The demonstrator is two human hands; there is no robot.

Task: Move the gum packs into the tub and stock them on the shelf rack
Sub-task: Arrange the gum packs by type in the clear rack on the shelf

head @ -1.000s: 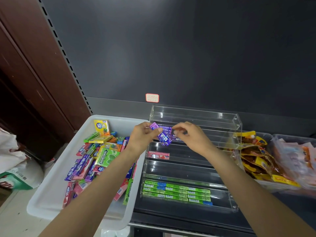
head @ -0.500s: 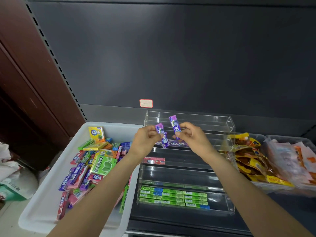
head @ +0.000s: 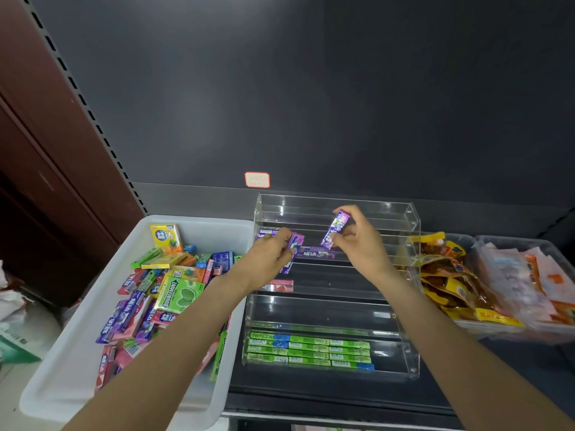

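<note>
- At far left, on the floor beside the shelf, lie crumpled white bags, apart from the work.
- Next comes a white plastic tub, its far end resting on the dark shelf. A loose heap of gum packs lies in it: purple, pink, green and yellow sticks, a yellow box at the back and a green Doublemint pack on top. The move into the tub looks done; most of the stock still waits here.
- Over the tub's right edge, the left hand reaches to the rack, fingers curled around a purple gum stick held just at the third tier.
- Centre stands a clear acrylic tiered rack. Its bottom tier holds neat rows of green gum sticks, not quite filling the width. The next tier up has one pink pack. The third tier has a few purple packs lying flat. The top tier looks bare.
- Right of centre, the right hand pinches a second purple stick between thumb and fingertips, tilted above the third tier.
- At far right, clear bins hold orange and yellow snack packets.
- Judgement: stocking is early to midway; purple is being laid now, with pink, yellow and other colours still to be placed.
</note>
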